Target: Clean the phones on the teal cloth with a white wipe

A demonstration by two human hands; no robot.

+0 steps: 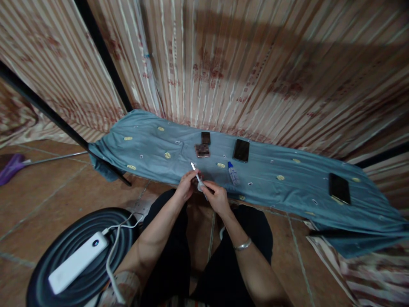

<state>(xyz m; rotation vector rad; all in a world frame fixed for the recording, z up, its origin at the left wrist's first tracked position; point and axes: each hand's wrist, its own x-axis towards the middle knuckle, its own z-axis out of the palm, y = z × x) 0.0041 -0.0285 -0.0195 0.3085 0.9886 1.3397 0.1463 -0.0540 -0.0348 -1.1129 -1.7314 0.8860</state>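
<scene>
Above the front edge of the cloth-covered bench, both hands meet around a slim, pale stick-like object [197,174], tilted with its thin end pointing away and to the left. Its exact kind is too small to make out. My left hand [186,184] is closed around its far part. Lower down, my right hand [216,197] pinches it, beside a small whitish piece [200,186] between the hands. To the right of my hands lies a clear bottle with a blue cap [233,173]. A dark phone [241,151] rests behind that bottle.
A blue patterned cloth [150,145] covers the bench. On it are a small dark rectangular item [206,137], a blurred item [202,150] and another phone [339,188]. At lower left, a white power bank [78,263] with cable sits on a round black stool [41,260]. Black poles [105,55] flank the bench.
</scene>
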